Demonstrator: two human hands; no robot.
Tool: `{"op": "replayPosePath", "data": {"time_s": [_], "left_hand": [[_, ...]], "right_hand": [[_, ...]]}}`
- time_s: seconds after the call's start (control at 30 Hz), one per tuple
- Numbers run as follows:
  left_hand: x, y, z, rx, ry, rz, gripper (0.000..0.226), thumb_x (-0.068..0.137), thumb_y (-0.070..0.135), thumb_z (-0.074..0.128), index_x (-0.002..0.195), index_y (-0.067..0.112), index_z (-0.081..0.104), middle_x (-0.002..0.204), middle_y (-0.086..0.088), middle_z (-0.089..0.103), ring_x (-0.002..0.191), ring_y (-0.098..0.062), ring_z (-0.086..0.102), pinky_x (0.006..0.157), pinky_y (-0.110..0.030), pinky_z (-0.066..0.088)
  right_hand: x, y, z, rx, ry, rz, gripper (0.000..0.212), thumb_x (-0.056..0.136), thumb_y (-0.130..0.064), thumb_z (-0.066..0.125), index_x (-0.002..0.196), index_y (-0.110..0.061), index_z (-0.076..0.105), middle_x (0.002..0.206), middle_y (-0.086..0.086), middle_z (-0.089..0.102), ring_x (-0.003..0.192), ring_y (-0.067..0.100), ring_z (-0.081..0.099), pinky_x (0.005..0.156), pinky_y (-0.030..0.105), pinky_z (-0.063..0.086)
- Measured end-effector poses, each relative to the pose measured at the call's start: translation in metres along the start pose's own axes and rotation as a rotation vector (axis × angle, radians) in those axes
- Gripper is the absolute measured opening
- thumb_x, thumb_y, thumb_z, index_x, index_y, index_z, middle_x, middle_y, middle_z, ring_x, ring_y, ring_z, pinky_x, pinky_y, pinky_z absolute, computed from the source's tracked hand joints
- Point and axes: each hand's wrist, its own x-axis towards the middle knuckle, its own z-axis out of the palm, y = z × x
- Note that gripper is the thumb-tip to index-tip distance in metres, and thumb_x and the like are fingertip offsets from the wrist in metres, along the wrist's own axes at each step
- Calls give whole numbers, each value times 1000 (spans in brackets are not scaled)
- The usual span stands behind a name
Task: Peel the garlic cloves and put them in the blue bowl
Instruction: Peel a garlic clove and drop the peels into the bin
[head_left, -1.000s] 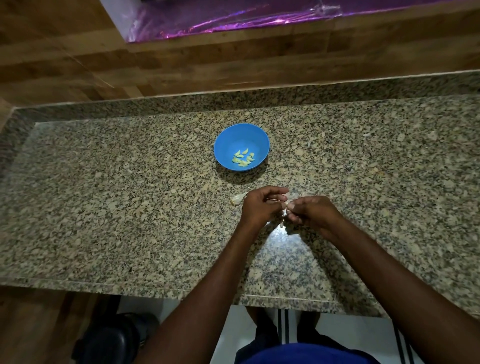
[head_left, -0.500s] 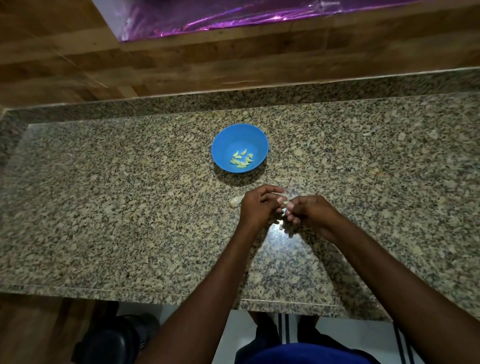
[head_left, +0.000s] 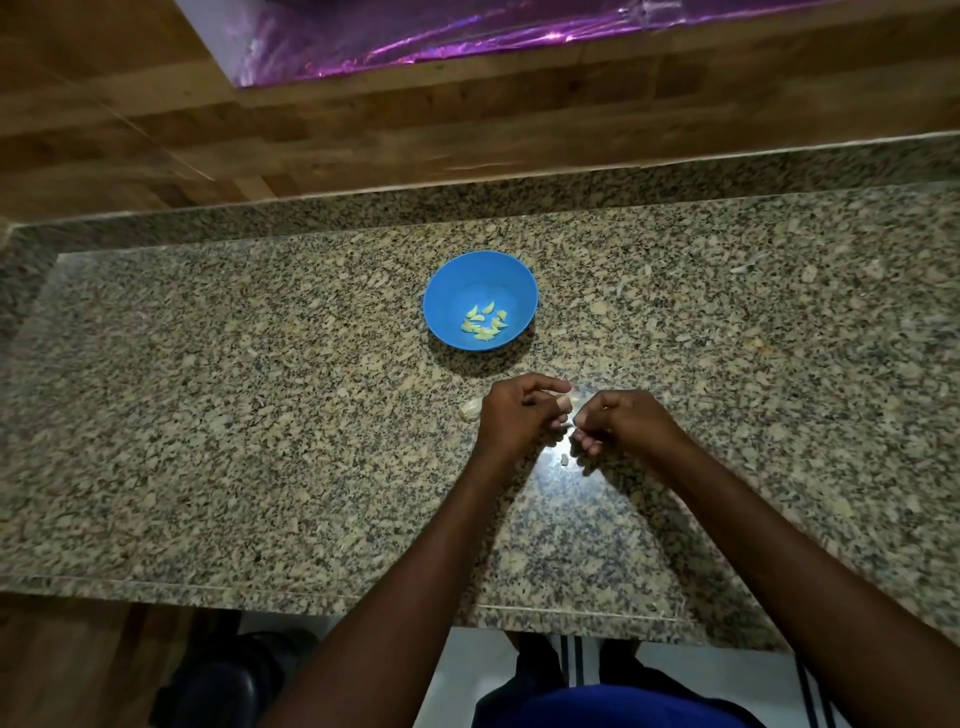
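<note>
The blue bowl (head_left: 480, 300) sits on the speckled bench (head_left: 208, 415), a little way past the hands, and it already has a small pile of peeled cloves (head_left: 484, 325) in the bottom. So a good part of the job looks done. The left hand (head_left: 517, 418) and the right hand (head_left: 621, 423) are close together just in front of the bowl, both with curled fingers, and they seem to be pinching one small clove (head_left: 563, 401) between them. Only a pale tip of it shows, so I cannot tell how much skin is left on it. Another garlic piece (head_left: 469, 409) lies on the bench, right beside the left hand, and it looks unpeeled. A tiny white scrap (head_left: 564, 459) lies under the right hand, maybe a bit of skin. I think the held clove must be finished and dropped in the bowl, then the other piece is next.
</note>
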Motion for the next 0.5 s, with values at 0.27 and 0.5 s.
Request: {"op": "replayPosePath", "data": {"time_s": [0.27,0.5], "left_hand": [[3,2,0,69,-20,46,10,83,2,77,92,7,78,80,-11,76,69,-16,71,63,-25,57],[-1,1,4,121,13,147,8,84,3,76,91,6,78,79,-7,76,71,-22,72,67,-39,62]], "right_hand": [[4,1,-2,146,43,19,11,89,6,67,95,14,66,86,32,70,73,38,68,71,63,58],[6,-2,-5,265,-11,167,19,90,-3,69,97,15,68,82,25,70,78,37,70,70,51,62]]}}
